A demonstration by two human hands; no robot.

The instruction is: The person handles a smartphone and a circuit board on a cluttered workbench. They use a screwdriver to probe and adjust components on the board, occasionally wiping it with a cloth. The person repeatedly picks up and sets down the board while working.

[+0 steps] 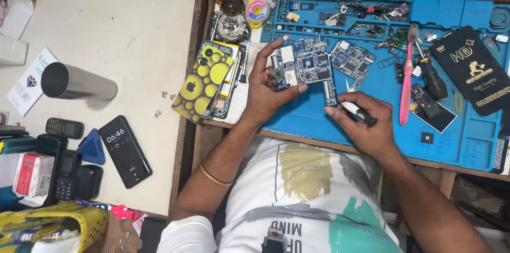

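Here the left hand [265,91] pinched a blue circuit board [304,68] by its left edge, lifted just above the blue work mat [467,136], its long side running left to right. The right hand [366,123], close below the board's right corner, gripped a small black-and-white tool [357,112] pointing up-left toward it.

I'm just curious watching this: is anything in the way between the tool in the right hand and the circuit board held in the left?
Nothing visible. The left hand holds the circuit board up over the blue mat. The right hand grips a small tool just below the board's lower right corner, with open space between them.
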